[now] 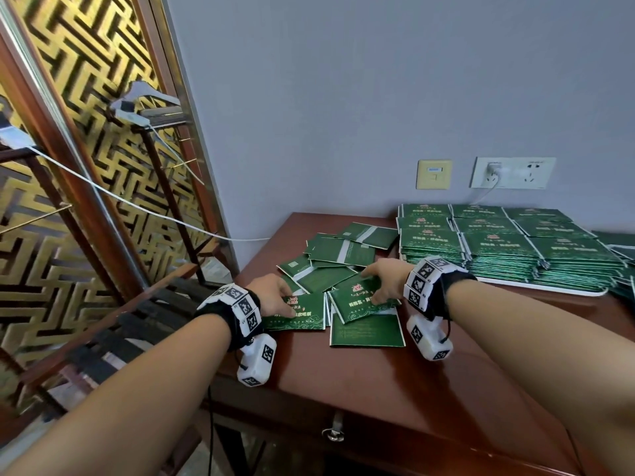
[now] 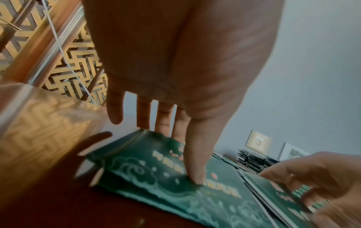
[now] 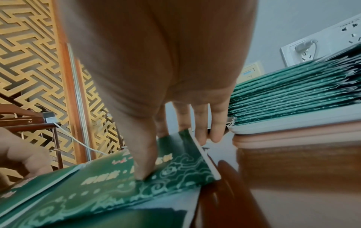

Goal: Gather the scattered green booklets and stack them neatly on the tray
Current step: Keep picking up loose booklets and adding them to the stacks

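Several green booklets point(image 1: 340, 252) lie scattered on the brown table point(image 1: 378, 389). My left hand point(image 1: 273, 297) point(image 2: 185, 146) holds one booklet point(image 1: 302, 316) point(image 2: 156, 177), thumb pressed on its cover and fingers behind its far edge. My right hand point(image 1: 385, 280) point(image 3: 152, 148) grips a neighbouring booklet point(image 1: 360, 300) point(image 3: 175, 166) the same way, with that booklet tilted over another one. To the right stands the white tray point(image 1: 549, 286) point(image 3: 293, 121), which carries neat stacks of green booklets point(image 1: 515, 249) point(image 3: 293, 86).
The table's left edge runs just beside my left wrist. Beyond it stand a dark wooden rack point(image 1: 165, 207) and a gold lattice screen point(image 1: 86, 97). A white cable point(image 1: 137, 204) crosses to the wall. Wall sockets point(image 1: 512, 173) sit above the tray. A key point(image 1: 333, 432) hangs from the drawer.
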{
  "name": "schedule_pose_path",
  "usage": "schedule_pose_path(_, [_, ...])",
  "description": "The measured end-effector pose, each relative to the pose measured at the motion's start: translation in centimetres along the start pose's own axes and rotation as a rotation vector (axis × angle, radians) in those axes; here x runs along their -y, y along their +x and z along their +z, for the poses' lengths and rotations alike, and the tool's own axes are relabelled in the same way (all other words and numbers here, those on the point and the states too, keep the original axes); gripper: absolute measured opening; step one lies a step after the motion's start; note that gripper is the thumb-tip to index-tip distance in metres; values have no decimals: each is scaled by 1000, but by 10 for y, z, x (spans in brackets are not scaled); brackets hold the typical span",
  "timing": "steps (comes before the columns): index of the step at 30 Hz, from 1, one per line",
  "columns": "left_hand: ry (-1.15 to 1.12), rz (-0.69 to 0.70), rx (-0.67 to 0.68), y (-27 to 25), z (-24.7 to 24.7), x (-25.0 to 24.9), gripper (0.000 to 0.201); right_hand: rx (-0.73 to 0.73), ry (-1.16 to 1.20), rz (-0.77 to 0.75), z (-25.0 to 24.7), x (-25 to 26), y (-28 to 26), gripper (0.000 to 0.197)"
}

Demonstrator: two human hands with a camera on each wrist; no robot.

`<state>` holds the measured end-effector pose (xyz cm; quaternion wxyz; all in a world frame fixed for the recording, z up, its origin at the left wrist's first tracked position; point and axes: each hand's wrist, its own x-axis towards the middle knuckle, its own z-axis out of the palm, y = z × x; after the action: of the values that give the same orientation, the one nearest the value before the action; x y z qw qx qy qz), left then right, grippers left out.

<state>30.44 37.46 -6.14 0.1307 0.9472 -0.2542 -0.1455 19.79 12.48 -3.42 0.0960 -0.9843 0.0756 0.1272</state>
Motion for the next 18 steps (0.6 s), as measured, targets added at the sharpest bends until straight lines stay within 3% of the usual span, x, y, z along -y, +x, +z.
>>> schedule_pose_path(4, [13,-26,-17,0,-1,-2,56,-74,-54,14,-2,2,-2,70])
schedule_pose_path(7, [21,-29,-30,-4,-4,-8,53,-104,4,25,-3,1,-5,54])
schedule_pose_path(11, [-6,-29,-49,-8,-13,-22,26,-142,121,3,-12,-6,-15,30])
schedule_pose_path(18, [-277,30,-59,-5,-41,-69,24,-257,416,-28,-50,-45,-42,30])
